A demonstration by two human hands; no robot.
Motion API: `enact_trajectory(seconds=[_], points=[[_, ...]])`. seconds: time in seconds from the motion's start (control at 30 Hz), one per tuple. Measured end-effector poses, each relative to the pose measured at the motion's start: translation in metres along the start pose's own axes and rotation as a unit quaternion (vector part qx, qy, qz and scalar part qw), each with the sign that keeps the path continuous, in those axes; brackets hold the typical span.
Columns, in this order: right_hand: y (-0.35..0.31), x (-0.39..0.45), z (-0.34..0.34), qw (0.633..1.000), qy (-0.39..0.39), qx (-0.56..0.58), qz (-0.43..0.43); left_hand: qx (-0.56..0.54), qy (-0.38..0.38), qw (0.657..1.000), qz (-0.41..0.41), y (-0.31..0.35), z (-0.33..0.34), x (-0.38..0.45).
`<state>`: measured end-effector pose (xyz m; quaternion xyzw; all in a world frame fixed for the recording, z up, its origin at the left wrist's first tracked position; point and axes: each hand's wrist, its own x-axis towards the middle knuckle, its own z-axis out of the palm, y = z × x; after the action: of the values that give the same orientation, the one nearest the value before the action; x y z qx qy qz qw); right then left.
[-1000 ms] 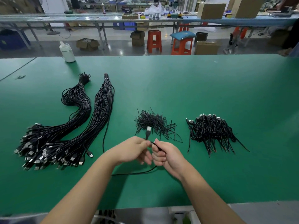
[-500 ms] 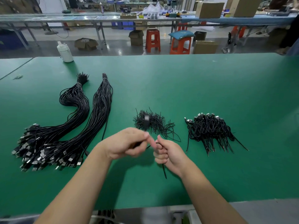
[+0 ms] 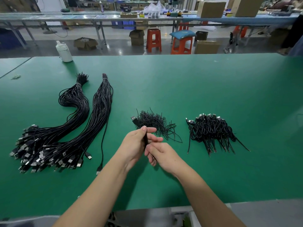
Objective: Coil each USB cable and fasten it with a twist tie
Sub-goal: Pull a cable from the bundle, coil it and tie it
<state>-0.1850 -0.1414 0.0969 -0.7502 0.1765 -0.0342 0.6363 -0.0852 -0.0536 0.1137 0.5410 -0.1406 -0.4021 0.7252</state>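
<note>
Two bare forearms rose from the lower edge of the frame toward its centre, each ending in a bare hand. The left hand (image 3: 136,145) and the right hand (image 3: 161,153) wore no gloves, rings or bands that could be seen. No watch or bracelet showed at either wrist. No sleeve cuff appeared anywhere along the arms up to the bottom border, so whatever clothing the person wore lay outside the picture. The fingernails looked short and unpainted.

Both bare forearms reaching forward, left hand (image 3: 136,145) raised with thumb up and fingers curled in a grip, right hand (image 3: 161,154) touching it, fingers curled
</note>
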Motion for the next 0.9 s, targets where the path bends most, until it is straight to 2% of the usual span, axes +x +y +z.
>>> enact_trajectory(seconds=[0.07, 0.2, 0.23, 0.33, 0.4, 0.5, 0.63, 0.8, 0.9], points=[[-0.001, 0.002, -0.001, 1.000, 0.003, -0.026, 0.009, 0.006, 0.017, 1.000, -0.005, -0.002, 0.002, -0.001], [0.005, 0.004, -0.001, 0.998, 0.029, -0.034, 0.046, 0.027, 0.004, 1.000, 0.011, -0.003, 0.002, -0.003], [0.007, 0.002, 0.000, 0.999, 0.027, -0.007, 0.045, 0.027, -0.002, 1.000, 0.009, -0.002, 0.002, -0.004], [0.011, 0.003, 0.003, 0.979, 0.014, 0.194, 0.052, -0.011, -0.040, 0.999, 0.005, 0.000, 0.001, -0.004], [0.012, 0.003, 0.003, 0.970, 0.022, 0.243, 0.022, -0.029, -0.087, 0.996, -0.001, 0.002, 0.001, -0.005], [0.015, 0.002, 0.001, 0.978, 0.037, 0.207, -0.019, -0.057, -0.157, 0.985, -0.042, 0.006, -0.003, -0.006], [0.018, 0.002, 0.003, 0.988, 0.073, 0.132, -0.041, -0.029, -0.184, 0.978, -0.097, 0.016, -0.008, -0.004], [0.021, 0.005, 0.008, 0.987, 0.087, 0.132, -0.042, 0.064, -0.157, 0.979, -0.112, 0.030, -0.007, -0.005], [0.023, 0.005, 0.005, 0.993, 0.112, 0.008, -0.037, 0.170, -0.090, 0.978, -0.083, 0.031, -0.006, -0.007]])
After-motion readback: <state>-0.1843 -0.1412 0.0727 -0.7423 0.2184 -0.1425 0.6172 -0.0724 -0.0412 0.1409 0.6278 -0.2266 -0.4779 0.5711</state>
